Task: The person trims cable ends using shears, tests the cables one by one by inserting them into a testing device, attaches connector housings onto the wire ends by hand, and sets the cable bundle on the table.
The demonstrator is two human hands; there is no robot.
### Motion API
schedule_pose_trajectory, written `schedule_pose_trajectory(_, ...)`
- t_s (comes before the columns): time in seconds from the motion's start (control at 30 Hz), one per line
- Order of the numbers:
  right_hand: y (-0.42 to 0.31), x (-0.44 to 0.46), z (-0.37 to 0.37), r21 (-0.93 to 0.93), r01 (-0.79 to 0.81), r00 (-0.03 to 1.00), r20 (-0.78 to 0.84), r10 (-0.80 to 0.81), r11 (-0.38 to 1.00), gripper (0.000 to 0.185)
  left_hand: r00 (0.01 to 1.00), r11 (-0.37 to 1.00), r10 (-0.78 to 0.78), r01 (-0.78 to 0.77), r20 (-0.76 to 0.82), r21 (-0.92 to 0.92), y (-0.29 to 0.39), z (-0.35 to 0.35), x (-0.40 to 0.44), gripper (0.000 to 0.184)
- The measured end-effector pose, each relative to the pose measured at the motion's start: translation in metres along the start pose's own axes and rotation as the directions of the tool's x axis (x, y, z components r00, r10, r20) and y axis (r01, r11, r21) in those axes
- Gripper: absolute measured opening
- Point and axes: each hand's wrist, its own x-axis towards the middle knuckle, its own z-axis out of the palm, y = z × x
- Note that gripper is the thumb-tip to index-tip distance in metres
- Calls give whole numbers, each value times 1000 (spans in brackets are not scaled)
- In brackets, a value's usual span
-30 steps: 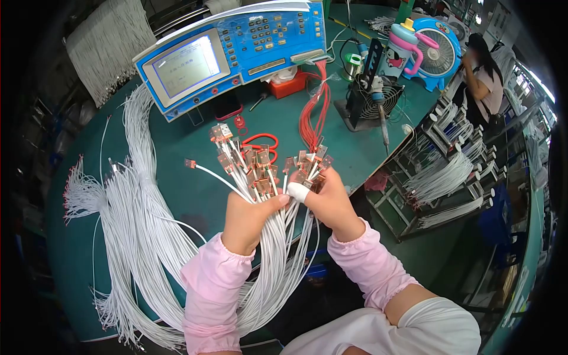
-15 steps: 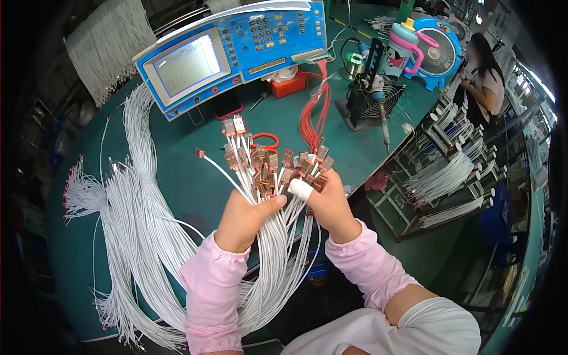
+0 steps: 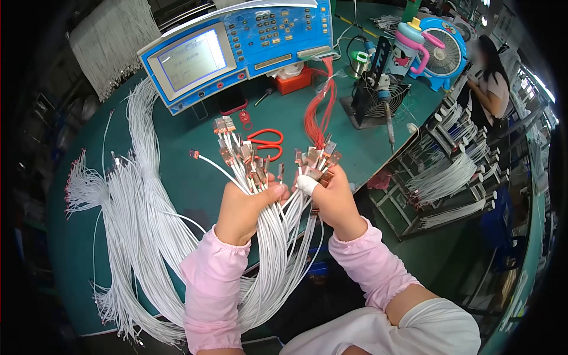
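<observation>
My left hand (image 3: 245, 210) is closed round a thick bunch of white USB cables (image 3: 269, 242), just below their metal plugs. One cable's plug (image 3: 194, 154) sticks out alone to the left. In my right hand (image 3: 336, 198) is a smaller bunch of the same cables, its USB plugs (image 3: 316, 161) pointing up. White tape or a finger cover (image 3: 306, 185) wraps the right thumb. A narrow gap lies between the two groups of plugs, with a single plug (image 3: 281, 171) standing in it. Behind the left bunch lie red-handled scissors (image 3: 269, 142), partly hidden.
A blue tester with a screen (image 3: 192, 62) stands at the back, red wires (image 3: 319, 112) hanging from it. More white cables (image 3: 133, 219) cover the left of the green table (image 3: 183, 142). At right are a soldering iron (image 3: 387, 112), cup (image 3: 408, 47), fan (image 3: 441, 53) and a seated person (image 3: 491, 83).
The two groups of plugs have moved apart, opening a gap between them. My right hand has shifted slightly right, and more of the scissors shows. The view has turned a little.
</observation>
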Motion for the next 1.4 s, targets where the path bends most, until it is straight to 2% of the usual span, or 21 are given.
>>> schedule_pose_trajectory(0.07, 1, 0, -2, -2, 36, 999, -21, -36, 999, 37, 999, 998, -23, 22, -23, -59, 5, 1, -1, 27)
schedule_pose_trajectory(0.1, -2, -1, -4, 19, -15, 1000, -18, 15, 1000, 38, 998, 992, -45, 40, -40, -119, 7, 1, -2, 27)
schedule_pose_trajectory(0.17, -9, -1, -9, -126, -51, 997, 53, 58, 991, 41, 997, 989, -70, 64, -41, -136, 8, 0, -2, 27)
schedule_pose_trajectory(0.27, -17, 0, -11, -265, 35, 960, 276, 41, 964, 47, 999, 984, -33, 32, -7, -174, 3, 0, -1, 26)
schedule_pose_trajectory(0.3, -27, -1, -9, -301, -18, 908, 395, 142, 953, 50, 999, 987, -20, 16, -26, -158, 5, 1, -2, 26)
schedule_pose_trajectory(0.37, -21, -3, -4, -356, -5, 896, 413, 163, 934, 54, 998, 992, 42, -47, -52, -114, 4, -1, -2, 27)
schedule_pose_trajectory(0.4, -19, -1, -3, -445, 22, 886, 424, 189, 895, 57, 998, 993, 42, -47, -53, -112, 4, -1, -1, 27)
schedule_pose_trajectory(0.43, -14, -1, -2, -443, 22, 884, 427, 189, 896, 57, 997, 990, 44, -53, -69, -128, 4, -1, -1, 28)
schedule_pose_trajectory(0.5, -6, -5, 2, -586, 110, 921, 364, 140, 803, 55, 995, 988, 47, -60, -90, -143, 3, -3, 0, 28)
schedule_pose_trajectory(0.57, -7, -10, 8, -627, 108, 922, 353, 157, 771, 55, 993, 984, 108, -112, -37, -135, 1, -6, 2, 26)
schedule_pose_trajectory(0.63, -6, -13, 12, -643, 49, 939, 290, 184, 764, 55, 993, 987, 100, -107, -61, -120, 3, -4, 1, 23)
schedule_pose_trajectory(0.73, 9, -8, 6, -531, 91, 940, 324, 103, 842, 53, 993, 989, 104, -109, -54, -102, 7, -2, -1, 22)
schedule_pose_trajectory(0.97, 9, -9, 2, -450, 76, 945, 317, 80, 890, 53, 995, 988, 63, -72, -73, -133, 6, -5, 0, 19)
schedule_pose_trajectory(1.03, 7, -11, 3, -288, 7, 965, 254, 70, 958, 51, 996, 989, 70, -77, -56, -123, 7, -8, 1, 19)
schedule_pose_trajectory(1.07, -9, -16, 9, -212, -82, 969, 210, 127, 974, 45, 996, 992, 48, -56, -73, -117, 10, -9, 0, 20)
schedule_pose_trajectory(1.1, -9, -14, 5, -214, -85, 969, 211, 131, 973, 45, 996, 993, 25, -35, -89, -111, 11, -10, 1, 20)
schedule_pose_trajectory(1.17, -7, -9, -4, -287, -108, 923, 327, 203, 952, 39, 996, 993, 4, -15, -94, -119, 9, -11, 2, 24)
schedule_pose_trajectory(1.23, -9, -10, -2, -261, -124, 931, 303, 203, 957, 36, 999, 993, -3, -3, -51, -118, 9, -10, 2, 28)
schedule_pose_trajectory(1.33, -14, -8, -3, -239, -144, 919, 329, 220, 960, 35, 999, 999, 33, -34, -24, -19, 10, -11, 1, 28)
schedule_pose_trajectory(1.4, -13, -7, -4, -188, -156, 897, 383, 218, 970, 34, 999, 1000, 13, -14, -34, -23, 10, -9, -2, 29)
